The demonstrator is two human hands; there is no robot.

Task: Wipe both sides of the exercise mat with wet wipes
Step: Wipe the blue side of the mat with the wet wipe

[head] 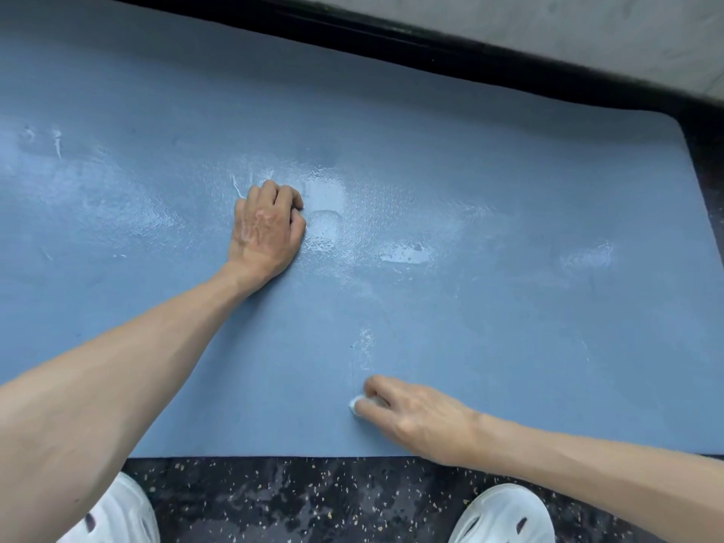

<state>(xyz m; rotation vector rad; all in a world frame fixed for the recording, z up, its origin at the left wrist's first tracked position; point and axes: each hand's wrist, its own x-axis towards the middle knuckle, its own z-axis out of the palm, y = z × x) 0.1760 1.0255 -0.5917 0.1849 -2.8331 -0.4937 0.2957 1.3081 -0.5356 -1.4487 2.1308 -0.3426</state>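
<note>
We lean over the exercise mat [509,182], which lies flat on the dark speckled floor [313,499] with its near edge just ahead of our two white shoes [505,515] and its rounded far corner towards the right. Our left hand [266,229] rests on the middle of the mat with the fingers curled under and nothing visible in them. We judge it is planted there to take our weight and pin the mat so it does not slide under the rubbing. Our right hand [415,413] is low and close to the near edge, its fingers and thumb closed round a small bunched wet wipe [357,406] and pressing it onto the mat. Bunching it likely gives firmer pressure on one spot. Shiny damp patches [325,197] spread across the middle band, while the strip nearest us and the far strip look matt, so this upper side seems only partly covered, and we cannot see the underside at all. Beyond the mat a black strip [352,33] runs along the foot of a pale wall [548,29], close to the far edge, which may cramp any later turning over. Our own bracing arm crosses the left part of the mat and would be in the way of strokes there.
</note>
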